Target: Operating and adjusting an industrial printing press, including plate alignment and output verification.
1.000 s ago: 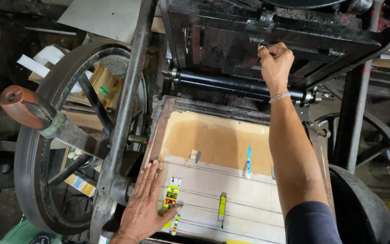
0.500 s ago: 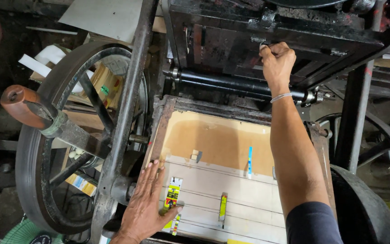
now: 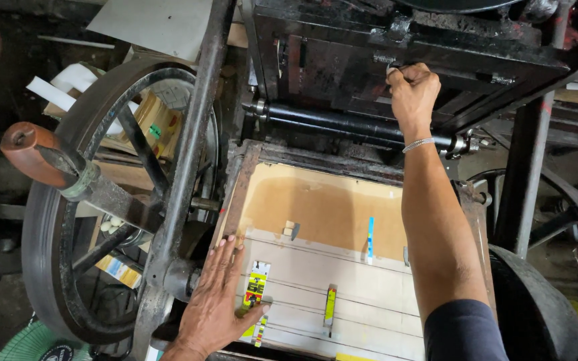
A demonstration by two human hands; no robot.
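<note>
My right hand point(image 3: 412, 88) reaches up into the black iron bed point(image 3: 342, 60) of an old printing press and is closed on a small metal part there, above the dark rollers point(image 3: 342, 124). My left hand point(image 3: 217, 299) lies flat with fingers spread on the lower left corner of the paper-covered platen point(image 3: 329, 220), its thumb beside a yellow printed strip point(image 3: 254, 289). A second yellow strip point(image 3: 330, 304) and a thin blue strip point(image 3: 370, 236) are stuck on the platen. A small metal clip point(image 3: 290, 230) sits near the platen's middle.
A large spoked iron flywheel point(image 3: 61, 200) with a brown wooden handle point(image 3: 31, 150) stands at the left, close to my left hand. Another dark wheel point(image 3: 536, 294) is at the right. Cardboard, paper stacks point(image 3: 155, 120) and a green fan guard point(image 3: 28, 344) lie behind the flywheel.
My right hand has edged slightly higher and to the right on the press bed. The flywheel handle has shifted a little. My left hand stays flat on the platen.
</note>
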